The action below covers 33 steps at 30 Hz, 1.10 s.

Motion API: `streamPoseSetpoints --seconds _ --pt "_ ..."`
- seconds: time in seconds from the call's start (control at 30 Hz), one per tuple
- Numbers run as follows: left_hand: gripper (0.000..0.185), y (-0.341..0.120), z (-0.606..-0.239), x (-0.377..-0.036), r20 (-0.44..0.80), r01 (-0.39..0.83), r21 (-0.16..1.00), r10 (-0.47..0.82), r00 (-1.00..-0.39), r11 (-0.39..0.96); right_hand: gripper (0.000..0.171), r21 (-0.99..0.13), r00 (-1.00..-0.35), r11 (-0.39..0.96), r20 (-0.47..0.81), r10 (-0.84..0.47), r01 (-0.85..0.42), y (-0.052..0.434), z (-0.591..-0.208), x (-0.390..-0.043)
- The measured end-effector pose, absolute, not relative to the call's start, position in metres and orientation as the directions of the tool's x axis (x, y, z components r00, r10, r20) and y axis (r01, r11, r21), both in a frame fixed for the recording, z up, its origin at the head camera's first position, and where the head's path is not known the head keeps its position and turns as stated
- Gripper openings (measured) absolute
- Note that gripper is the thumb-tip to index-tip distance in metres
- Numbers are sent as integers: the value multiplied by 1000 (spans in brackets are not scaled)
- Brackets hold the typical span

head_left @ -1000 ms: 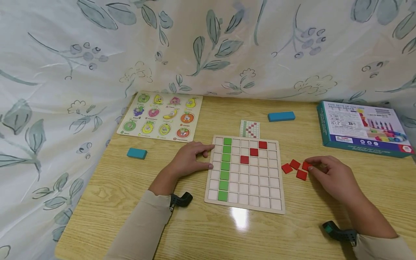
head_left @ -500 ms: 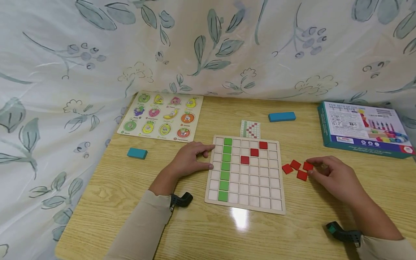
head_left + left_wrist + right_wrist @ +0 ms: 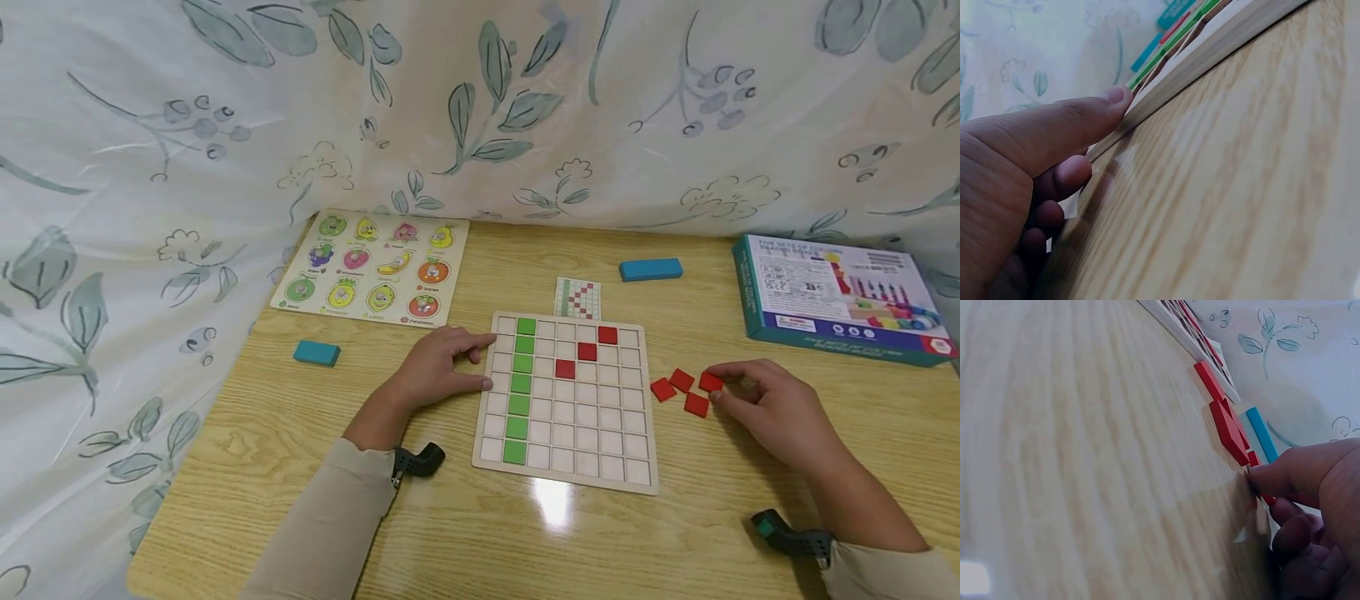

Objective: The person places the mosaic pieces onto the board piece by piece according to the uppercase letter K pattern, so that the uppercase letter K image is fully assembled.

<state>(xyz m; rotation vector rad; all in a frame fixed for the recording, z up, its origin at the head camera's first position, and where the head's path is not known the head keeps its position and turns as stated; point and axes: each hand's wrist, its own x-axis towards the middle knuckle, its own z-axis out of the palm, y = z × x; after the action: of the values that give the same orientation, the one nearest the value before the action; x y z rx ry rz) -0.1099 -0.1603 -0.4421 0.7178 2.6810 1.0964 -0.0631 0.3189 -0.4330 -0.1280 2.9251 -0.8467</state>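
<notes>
Pinching a flat red square tile (image 3: 710,382), right hand (image 3: 772,412) unmoved; left hand (image 3: 435,371), fingers relaxed, steadies the wooden grid board (image 3: 567,479).

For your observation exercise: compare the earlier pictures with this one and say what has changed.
Almost nothing. The right hand has shifted very slightly, fingertips at the same red tile. The left hand stays against the grid board, and the loose red tiles lie as before.

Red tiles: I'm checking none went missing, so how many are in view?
7. Three sit on the board, at and. Four lie on the table right of it, and pinched by the right hand, which may hide others.
</notes>
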Motion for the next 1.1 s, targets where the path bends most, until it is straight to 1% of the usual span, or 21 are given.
streamPoseSetpoints --seconds 0.3,0.57,0.8,1.1 --pt "67 -161 -442 -110 28 366 695 485 -874 619 35 -555 -991 828 -53 -124 -74 315 -427 -64" --pt "67 -161 -442 -110 26 367 693 486 -873 621 34 -564 -986 819 -48 -158 -104 301 -417 -64" --pt "67 -161 -441 -109 34 376 695 493 -869 613 32 -573 -979 805 -21 -202 -154 289 -412 -65" --pt "67 -161 -440 -110 19 359 702 488 -873 615 33 -589 -962 776 8 -272 -224 273 -406 -66"
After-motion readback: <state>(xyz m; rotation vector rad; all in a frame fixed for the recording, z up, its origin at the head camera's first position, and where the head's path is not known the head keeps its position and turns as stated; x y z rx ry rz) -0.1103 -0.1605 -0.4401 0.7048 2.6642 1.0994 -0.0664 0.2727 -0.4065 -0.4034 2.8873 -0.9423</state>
